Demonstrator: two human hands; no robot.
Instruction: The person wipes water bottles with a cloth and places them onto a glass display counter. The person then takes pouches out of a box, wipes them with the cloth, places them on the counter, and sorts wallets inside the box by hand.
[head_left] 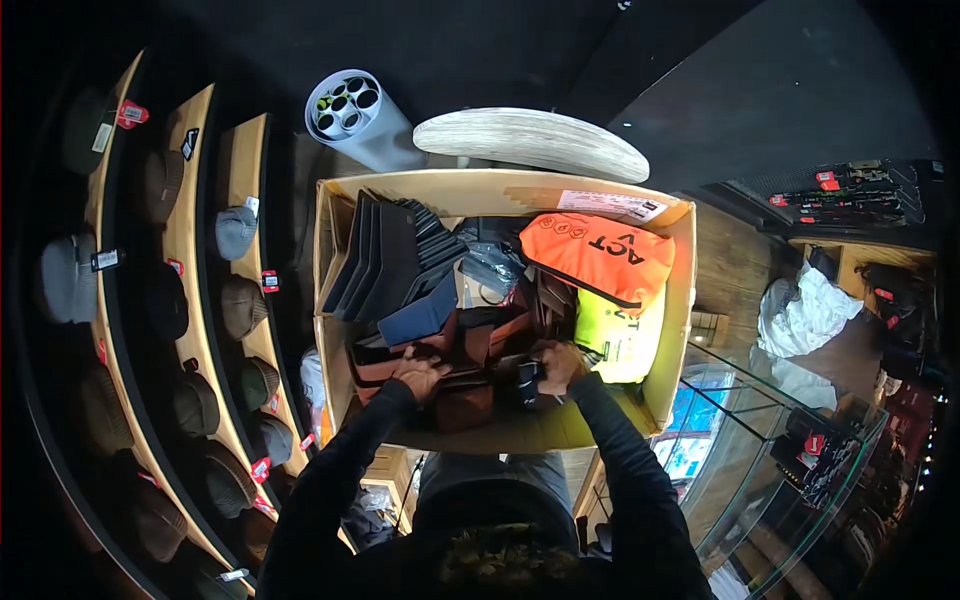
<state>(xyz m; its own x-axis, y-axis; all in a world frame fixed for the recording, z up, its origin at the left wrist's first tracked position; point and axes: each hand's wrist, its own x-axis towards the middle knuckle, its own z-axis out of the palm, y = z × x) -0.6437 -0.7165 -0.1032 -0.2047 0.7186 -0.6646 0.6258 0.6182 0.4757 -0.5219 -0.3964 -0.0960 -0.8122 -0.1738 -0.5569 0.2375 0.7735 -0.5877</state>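
Note:
Both of my hands reach into a large open cardboard box [505, 436]. My left hand [421, 374] is down among brown, leather-looking flat pieces [464, 407], its fingers curled, and what lies under them is partly hidden. On the right, my right hand [557, 367] is closed round a small dark piece [528, 382] that looks like a wallet. A blue flat piece [419, 311] lies above my left hand. Dark flat boxes [385, 250] stand in a row at the box's upper left. An orange pouch [600, 255] rests over a yellow pouch [622, 340] at the right.
Slanted wooden shelves [185, 240] with several tagged caps [70, 278] line the left side. Behind the box are a white tube bin [370, 125] and a round pale tabletop [530, 140]. A glass display case [740, 450] and white plastic bags [805, 310] are at the right.

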